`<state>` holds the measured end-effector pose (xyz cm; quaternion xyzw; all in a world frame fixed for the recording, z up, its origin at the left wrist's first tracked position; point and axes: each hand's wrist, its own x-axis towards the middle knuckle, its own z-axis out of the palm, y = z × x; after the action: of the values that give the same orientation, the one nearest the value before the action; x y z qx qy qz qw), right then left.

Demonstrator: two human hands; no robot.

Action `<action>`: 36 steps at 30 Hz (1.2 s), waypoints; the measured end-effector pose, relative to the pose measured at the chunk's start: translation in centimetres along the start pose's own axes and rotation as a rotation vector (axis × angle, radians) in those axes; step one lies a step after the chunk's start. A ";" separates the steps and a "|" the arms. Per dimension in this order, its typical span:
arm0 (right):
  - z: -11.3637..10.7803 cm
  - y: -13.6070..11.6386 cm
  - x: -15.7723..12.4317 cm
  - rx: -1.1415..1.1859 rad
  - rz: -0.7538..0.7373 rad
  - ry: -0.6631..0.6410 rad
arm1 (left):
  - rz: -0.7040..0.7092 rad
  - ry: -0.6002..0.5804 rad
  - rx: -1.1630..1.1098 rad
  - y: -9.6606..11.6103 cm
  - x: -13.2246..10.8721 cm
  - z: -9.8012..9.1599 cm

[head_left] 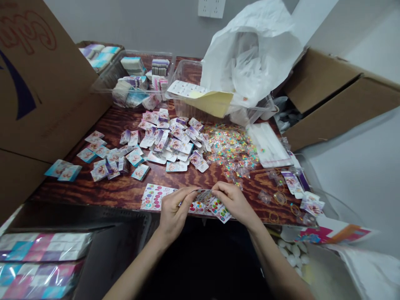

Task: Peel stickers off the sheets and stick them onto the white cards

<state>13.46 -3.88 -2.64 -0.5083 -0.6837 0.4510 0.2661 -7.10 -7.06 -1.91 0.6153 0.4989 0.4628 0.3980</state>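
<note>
My left hand [176,211] and my right hand [233,202] meet over the near edge of a dark-grained wooden table [93,193]. Their fingertips pinch a small printed sticker sheet [203,196] between them. Under my hands lie more sheets with colourful round stickers [218,209], and another sheet [155,197] lies just left of my left hand. Farther up the table spreads a loose pile of small printed cards [162,141]. A scatter of tiny multicoloured pieces [231,146] lies to its right.
A clear plastic tub [187,73] and a white plastic bag [246,54] stand at the back. Open cardboard boxes [331,91] flank the table. Rubber bands [279,198] and small clear bags [265,196] lie at right. Shrink-wrapped packs [40,262] sit at lower left.
</note>
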 end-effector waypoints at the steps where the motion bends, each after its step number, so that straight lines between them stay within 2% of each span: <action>1: -0.1 0.0 0.0 -0.003 -0.002 -0.004 | -0.040 -0.052 -0.078 -0.1 0.0 -0.1; 4: 0.0 -0.4 0.0 0.019 -0.054 -0.038 | -0.223 -0.177 -0.327 -0.7 0.2 0.1; 7: 0.7 -0.9 0.2 0.009 -0.108 -0.052 | -0.387 -0.281 -0.439 -1.6 0.6 1.0; 10: 1.5 -0.7 0.5 0.041 -0.052 0.013 | -0.513 -0.463 -0.520 -2.6 0.9 2.1; 11: 1.6 -0.5 0.5 0.104 -0.004 0.034 | -0.544 -0.465 -0.522 -3.0 0.9 2.3; 13: 1.3 0.1 0.5 0.262 0.109 0.026 | -0.577 -0.348 -0.472 -3.5 1.1 2.7; 16: 0.6 0.7 0.1 0.370 0.221 -0.084 | -0.519 -0.088 -0.312 -3.9 1.1 3.0; 18: 0.4 0.8 -0.1 0.413 0.256 -0.114 | -0.387 -0.051 -0.185 -3.6 1.2 3.1; 20: 0.7 0.7 -0.1 0.513 0.279 -0.084 | -0.241 -0.168 -0.091 -3.2 1.2 3.4; 22: 1.0 0.7 0.0 0.603 0.281 -0.070 | -0.165 -0.302 -0.052 -2.7 1.3 3.5; 25: 0.3 1.2 0.9 0.607 0.251 -0.107 | -0.236 -0.377 -0.104 -2.6 1.5 3.5; 27: -1.2 2.1 2.2 0.503 0.243 -0.008 | -0.351 -0.364 -0.168 -2.9 1.7 3.5; 28: -2.3 2.8 3.2 0.413 0.237 0.114 | -0.401 -0.354 -0.192 -3.1 1.8 3.5; 31: -5.8 5.1 6.5 -0.005 0.160 0.633 | -0.448 -0.317 -0.228 -3.4 2.1 3.7; 32: -6.8 5.9 7.6 -0.105 0.142 0.753 | -0.441 -0.314 -0.237 -3.4 2.2 3.8; 34: -8.1 7.2 9.2 -0.147 0.158 0.786 | -0.421 -0.300 -0.244 -3.5 2.5 4.0; 36: -8.8 8.0 9.8 -0.104 0.162 0.723 | -0.418 -0.272 -0.245 -3.6 2.7 3.9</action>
<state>20.99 8.90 -6.72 -0.7000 -0.5250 0.2266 0.4278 -3.96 -3.81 -5.88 0.5029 0.4972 0.3407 0.6195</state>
